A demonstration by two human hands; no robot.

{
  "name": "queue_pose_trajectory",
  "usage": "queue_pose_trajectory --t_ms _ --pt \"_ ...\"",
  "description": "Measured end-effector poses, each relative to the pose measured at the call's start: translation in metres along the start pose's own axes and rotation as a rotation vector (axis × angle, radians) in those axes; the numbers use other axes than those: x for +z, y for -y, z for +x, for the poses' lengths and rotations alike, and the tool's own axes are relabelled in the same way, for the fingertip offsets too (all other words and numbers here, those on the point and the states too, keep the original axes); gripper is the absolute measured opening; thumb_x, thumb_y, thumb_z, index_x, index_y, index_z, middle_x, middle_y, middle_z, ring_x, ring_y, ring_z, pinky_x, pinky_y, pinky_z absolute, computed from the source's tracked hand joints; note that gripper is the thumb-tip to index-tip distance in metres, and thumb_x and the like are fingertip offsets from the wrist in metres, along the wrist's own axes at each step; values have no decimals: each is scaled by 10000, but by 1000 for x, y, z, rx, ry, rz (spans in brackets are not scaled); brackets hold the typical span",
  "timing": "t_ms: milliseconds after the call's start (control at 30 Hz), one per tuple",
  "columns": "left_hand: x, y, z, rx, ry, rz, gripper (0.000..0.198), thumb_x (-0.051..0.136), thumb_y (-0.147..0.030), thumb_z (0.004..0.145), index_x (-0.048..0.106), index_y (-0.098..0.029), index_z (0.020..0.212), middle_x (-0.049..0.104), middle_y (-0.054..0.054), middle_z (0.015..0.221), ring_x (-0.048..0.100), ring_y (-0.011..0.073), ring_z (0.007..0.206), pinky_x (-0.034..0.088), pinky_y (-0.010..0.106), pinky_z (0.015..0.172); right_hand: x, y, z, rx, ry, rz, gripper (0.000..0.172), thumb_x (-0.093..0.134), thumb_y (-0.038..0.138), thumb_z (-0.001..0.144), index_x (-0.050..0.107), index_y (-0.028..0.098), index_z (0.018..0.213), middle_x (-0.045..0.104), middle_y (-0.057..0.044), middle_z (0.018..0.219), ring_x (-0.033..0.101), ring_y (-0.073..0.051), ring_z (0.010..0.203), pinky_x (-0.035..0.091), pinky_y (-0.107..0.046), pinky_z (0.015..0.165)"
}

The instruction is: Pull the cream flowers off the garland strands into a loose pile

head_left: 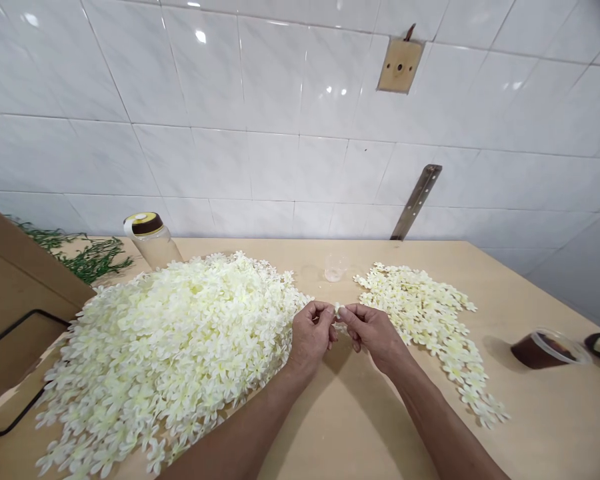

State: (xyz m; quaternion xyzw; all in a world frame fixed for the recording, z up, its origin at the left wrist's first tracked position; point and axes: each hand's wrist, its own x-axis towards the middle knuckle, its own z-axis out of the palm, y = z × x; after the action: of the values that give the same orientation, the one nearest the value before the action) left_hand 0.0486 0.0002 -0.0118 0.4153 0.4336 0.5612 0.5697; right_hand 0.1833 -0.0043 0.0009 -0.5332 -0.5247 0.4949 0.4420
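Note:
Between my fingertips, over the middle of the table, is a small white artificial flower (338,309). My left hand (312,333) pinches it from one side, and my right hand (373,330) pinches it from the other, thumbs nearly meeting. Most of the flower is hidden by the fingers. Left of my hands rises a large heap of pale cream artificial flowers (180,333). On the right, a thinner spread of similar flowers (420,307) trails toward the front. Just beyond my hands stands a small clear plastic cup (335,268); its contents are too faint to tell.
A clear bottle with a brown and yellow lid (153,240) stands behind the heap, near green artificial stems (90,257). A brown board (25,300) leans at far left. To the right sits a cup of dark drink (547,350). A tiled wall (270,163) closes the back.

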Motion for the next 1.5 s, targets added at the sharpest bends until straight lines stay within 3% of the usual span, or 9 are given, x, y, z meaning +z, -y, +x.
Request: queue_pose_trajectory --t_ms 200,433,567,733,867,1000,1267,1500 --pt "-1 2 -2 63 -34 80 217 632 -392 791 570 -190 743 507 -59 447 417 77 323 327 189 354 2 1 0 -39 -64 49 410 734 563 705 635 170 767 492 38 549 409 -95 446 376 -228 399" --pt "-1 6 -2 73 -55 133 211 603 -375 817 551 -190 730 510 -58 436 423 78 317 336 188 364 2 0 -2 -42 34 30 382 692 549 762 643 170 756 488 36 542 435 -99 449 378 -231 420" --pt "1 4 -3 67 -41 110 194 609 -359 814 539 -193 742 491 -67 438 425 80 320 326 184 344 2 2 -2 -28 18 9 397 685 550 767 624 166 687 468 40 523 421 -92 438 368 -230 426" --pt "2 0 -4 15 22 35 248 610 -422 809 582 -176 820 538 -46 555 474 85 355 341 193 326 1 5 -3 -53 69 47 410 650 544 808 560 177 648 466 40 550 441 -96 457 384 -234 446" --pt "2 0 -4 14 58 58 236 578 -389 829 613 -159 788 505 -47 481 436 81 338 339 192 341 0 4 -4 -65 139 46 391 619 521 849 547 180 672 479 38 555 462 -104 464 391 -236 451" --pt "0 2 -3 54 21 92 210 575 -357 827 591 -168 737 515 -43 471 444 81 353 363 192 370 2 2 -5 -37 119 4 439 577 556 864 524 185 635 493 31 540 460 -107 451 391 -240 443" --pt "-1 4 -4 102 -70 191 159 567 -318 834 598 -177 768 535 -48 490 485 81 386 407 185 428 7 2 -4 -15 33 -30 381 696 522 767 571 181 654 489 42 520 455 -101 424 381 -235 430" --pt "0 1 -2 47 -53 61 271 552 -432 854 592 -167 815 528 -42 488 470 89 364 374 186 362 1 5 -5 -65 101 6 366 630 520 825 558 189 687 491 43 550 462 -105 456 409 -239 443"
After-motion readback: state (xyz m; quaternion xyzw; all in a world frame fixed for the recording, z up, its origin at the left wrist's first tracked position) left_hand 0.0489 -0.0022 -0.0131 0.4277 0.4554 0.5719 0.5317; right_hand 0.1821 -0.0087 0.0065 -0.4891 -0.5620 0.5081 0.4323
